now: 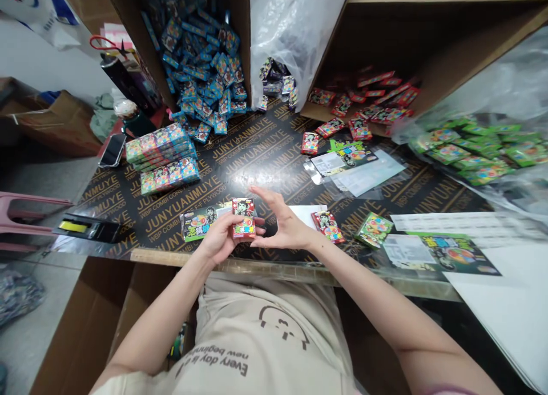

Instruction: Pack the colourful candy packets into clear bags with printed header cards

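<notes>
My left hand [220,238] holds a small red box [244,218] with a cartoon figure, thumb across its front. Just right of it, my right hand [285,221] is spread, thumb and fingers wide apart, with nothing between them. Under and beside my left hand lies a dark printed card in a clear sleeve [194,224]. Another red box [327,226] rests right of my right hand on something white, and a green box [374,230] lies farther right.
Cartons of blue boxes [205,69] and red boxes [377,98] stand at the back, with dark packs [277,84] between. Green boxes [483,146] fill a bag at right. Stacked wrapped packs [160,155], a phone [112,150] and a black tool [88,228] are at left.
</notes>
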Demonstrator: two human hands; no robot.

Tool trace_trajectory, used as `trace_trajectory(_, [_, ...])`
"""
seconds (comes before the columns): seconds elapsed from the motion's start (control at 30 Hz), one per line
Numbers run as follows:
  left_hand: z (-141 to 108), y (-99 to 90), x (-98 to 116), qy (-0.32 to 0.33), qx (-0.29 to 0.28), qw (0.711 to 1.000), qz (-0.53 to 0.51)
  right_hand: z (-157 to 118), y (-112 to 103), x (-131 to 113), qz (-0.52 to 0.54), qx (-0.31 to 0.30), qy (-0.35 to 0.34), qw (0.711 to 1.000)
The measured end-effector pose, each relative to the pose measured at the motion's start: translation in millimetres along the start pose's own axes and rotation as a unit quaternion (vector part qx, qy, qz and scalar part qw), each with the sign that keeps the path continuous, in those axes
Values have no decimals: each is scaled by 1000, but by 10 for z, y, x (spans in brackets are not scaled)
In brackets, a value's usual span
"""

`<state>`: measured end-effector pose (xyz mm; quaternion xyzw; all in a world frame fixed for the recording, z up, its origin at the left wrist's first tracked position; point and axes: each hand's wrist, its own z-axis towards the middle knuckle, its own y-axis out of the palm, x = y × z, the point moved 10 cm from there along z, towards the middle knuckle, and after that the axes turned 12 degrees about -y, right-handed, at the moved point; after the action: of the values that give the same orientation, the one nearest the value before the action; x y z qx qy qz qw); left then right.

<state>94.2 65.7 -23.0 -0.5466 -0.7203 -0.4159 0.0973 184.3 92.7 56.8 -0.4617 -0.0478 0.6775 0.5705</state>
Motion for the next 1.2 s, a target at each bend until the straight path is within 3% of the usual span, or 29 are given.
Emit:
trace_trajectory(0.13, [9, 24, 26, 6, -19, 997, 75, -56, -43, 31, -40, 21, 26, 999])
trace_trajectory(0.2, [5, -107, 194, 81, 33, 979, 183, -92, -117, 97, -92, 34, 47, 994])
trace_trajectory(0.23, [-18, -191, 318, 136, 77, 952, 263, -118, -159, 147, -122, 39, 57, 990])
trace_trajectory(0.3, [-72, -304, 512, 230, 160, 848, 450, -185, -221, 272, -178, 40, 77, 980])
trace_trajectory(0.37, [-37, -369, 524, 254, 196, 723, 611, -254, -199, 401, -210, 15, 91, 973])
trace_trajectory(0.4, [1, -405, 491, 251, 200, 675, 665, -287, -163, 458, -216, -1, 97, 972])
trace_trajectory(0.47, [52, -460, 429, 248, 197, 620, 718, -342, -68, 538, -205, -29, 108, 972])
trace_trajectory(0.53, [46, -474, 408, 261, 194, 610, 723, -372, 18, 560, -159, -35, 111, 980])
trace_trajectory(0.67, [-18, -408, 368, 283, 147, 636, 703, -350, 141, 514, -25, -39, 93, 995])
trace_trajectory(0.73, [-49, -369, 383, 299, 136, 637, 698, -329, 131, 507, -12, -45, 96, 994])
trace_trajectory(0.87, [-62, -387, 539, 334, 200, 639, 663, -322, -48, 465, -83, 0, 141, 987])
trace_trajectory(1.0, [12, -346, 526, 354, 219, 616, 668, -278, 76, 208, -69, -72, 65, 993])
trace_trajectory(1.07, [84, -345, 450, 349, 222, 585, 697, -358, -168, 348, -107, -50, 81, 990])
trace_trajectory(1.1, [126, -351, 399, 343, 223, 566, 716, -457, -436, 527, -150, -12, 120, 981])
trace_trajectory(1.17, [201, -359, 295, 332, 221, 526, 751, -839, -1201, 986, -269, 87, 245, 927])
trace_trajectory(1.2, [225, -356, 252, 331, 218, 509, 764, -1116, -1634, 1207, -333, 129, 317, 878])
